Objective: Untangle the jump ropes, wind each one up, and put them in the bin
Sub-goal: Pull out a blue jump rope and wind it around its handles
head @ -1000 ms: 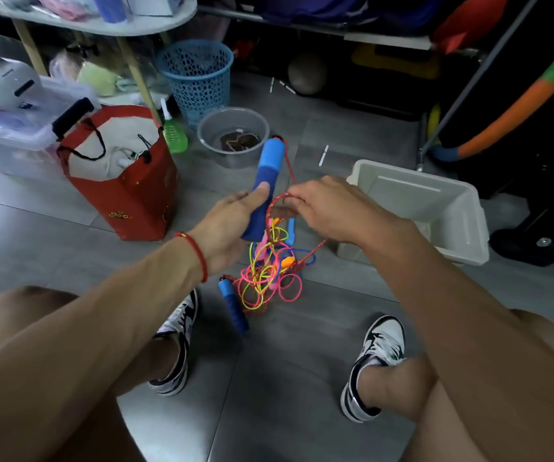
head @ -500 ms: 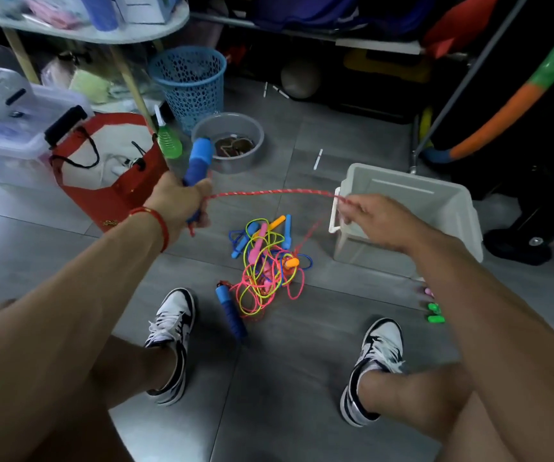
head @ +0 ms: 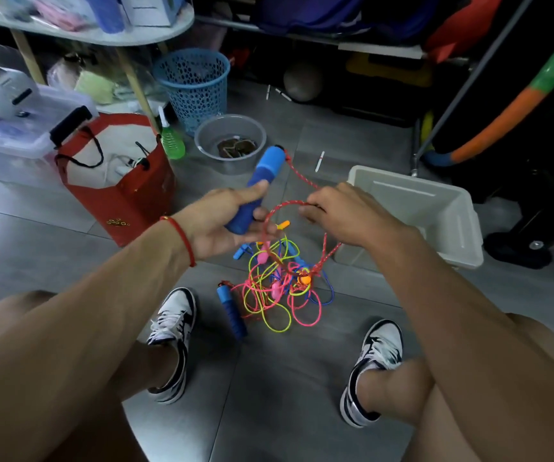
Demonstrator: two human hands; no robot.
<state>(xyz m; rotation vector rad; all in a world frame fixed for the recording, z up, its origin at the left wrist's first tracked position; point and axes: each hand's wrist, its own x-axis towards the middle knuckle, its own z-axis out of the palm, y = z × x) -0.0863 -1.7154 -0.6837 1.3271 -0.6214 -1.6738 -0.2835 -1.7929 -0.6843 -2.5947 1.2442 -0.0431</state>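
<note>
Bin (head: 449, 208) beside tangled ropes (head: 279, 288)

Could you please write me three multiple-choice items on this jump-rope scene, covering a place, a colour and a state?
1. Where is the white bin?
A. on the shelf
B. on the floor beside the right hand
C. inside the red bag

2. What colour is the handle in the left hand?
A. blue
B. green
C. black

3. How is the rope pile on the floor?
A. wound up
B. in the bin
C. tangled

Answers: 1 B, it stands on the tiles there; 2 A, the foam grip is blue; 3 C, the coloured cords loop across each other.
</note>
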